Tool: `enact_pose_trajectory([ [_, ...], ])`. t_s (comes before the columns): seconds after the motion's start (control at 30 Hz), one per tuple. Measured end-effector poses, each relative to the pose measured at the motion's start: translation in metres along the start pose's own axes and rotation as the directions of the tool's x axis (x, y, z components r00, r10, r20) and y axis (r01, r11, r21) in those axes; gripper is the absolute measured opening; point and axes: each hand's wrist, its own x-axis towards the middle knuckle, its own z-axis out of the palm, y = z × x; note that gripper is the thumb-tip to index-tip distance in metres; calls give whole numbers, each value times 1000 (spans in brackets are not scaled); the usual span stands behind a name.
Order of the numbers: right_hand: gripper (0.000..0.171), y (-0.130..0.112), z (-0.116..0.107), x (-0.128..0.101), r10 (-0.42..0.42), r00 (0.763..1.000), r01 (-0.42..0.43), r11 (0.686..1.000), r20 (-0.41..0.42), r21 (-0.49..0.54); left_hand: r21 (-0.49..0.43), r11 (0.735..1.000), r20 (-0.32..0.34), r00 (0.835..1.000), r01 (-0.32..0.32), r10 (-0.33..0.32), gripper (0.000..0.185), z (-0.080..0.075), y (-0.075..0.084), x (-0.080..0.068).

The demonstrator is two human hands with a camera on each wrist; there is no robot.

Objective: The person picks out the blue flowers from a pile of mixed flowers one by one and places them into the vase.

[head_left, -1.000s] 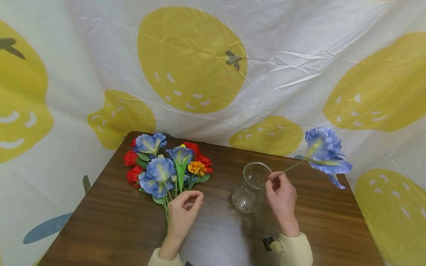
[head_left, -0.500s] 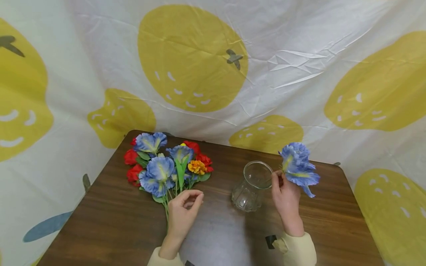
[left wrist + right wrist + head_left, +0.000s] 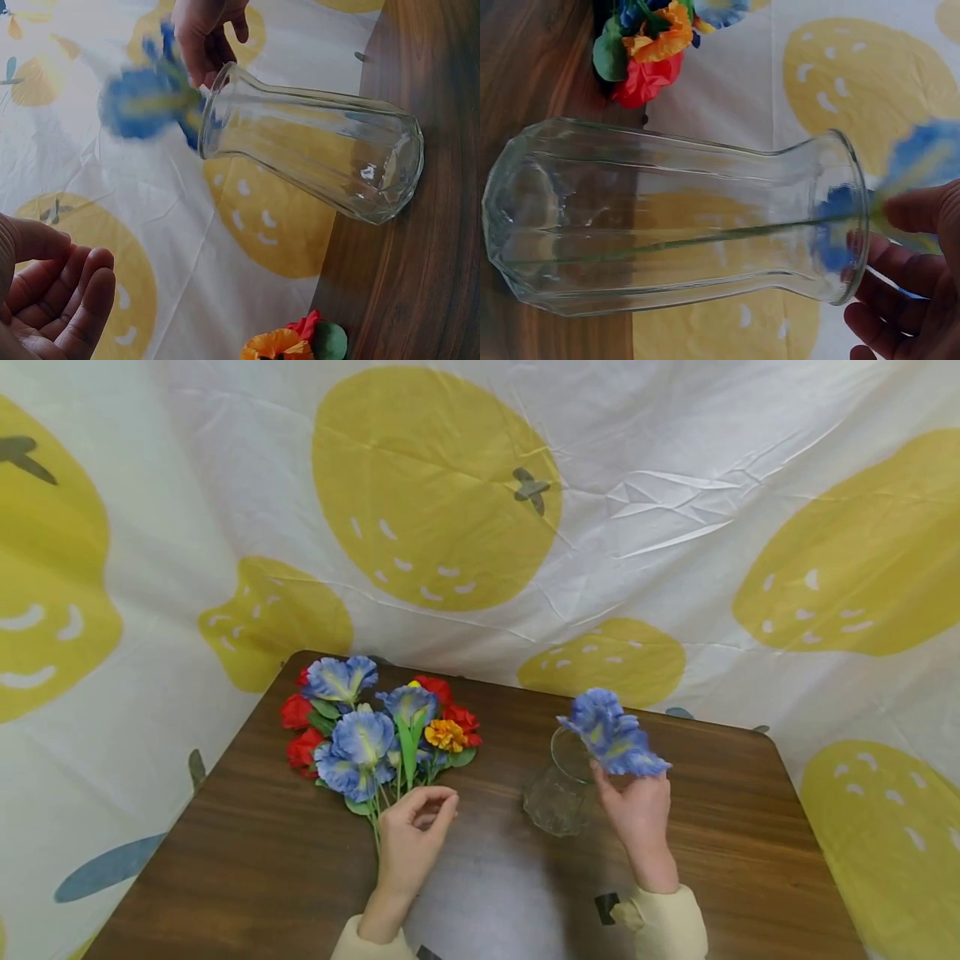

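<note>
My right hand is at the mouth of a clear glass vase, its thumb and fingers pinching a blue iris just under the bloom. Through the glass in the right wrist view, the iris stem runs down the vase's length toward its base. The vase stands upright on the table. Loosely curled and holding nothing, my left hand rests in front of the lying flowers, over their stems. Its bent fingers show at the lower left of the left wrist view.
Blue irises, red flowers and an orange flower lie bunched on the left of the dark wooden table. A lemon-print cloth hangs behind the table. Black tape is near the right sleeve.
My right hand first drew back right, the iris swinging upright, then brought the iris left over the vase mouth, its stem now pointing down. My left hand stays put.
</note>
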Motion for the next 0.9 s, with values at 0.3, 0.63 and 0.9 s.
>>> enact_pose_trajectory([
  [0.3, 11, 2, 4, -3, -57, 998, 57, 997, -8, 46, 8, 1000, -5, 1000, 4, -4, 8, 0, 1, -1],
  [0.63, 8, -4, -1, -18, -11, 998, 18, 993, -61, 119, 76, 996, -27, 999, 40, -38, 8, -10, -51, -15],
  [0.9, 20, -13, 0, -36, -6, 989, 41, 969, -145, 243, 349, 906, -208, 962, 241, -176, 3, -43, -99, -1],
])
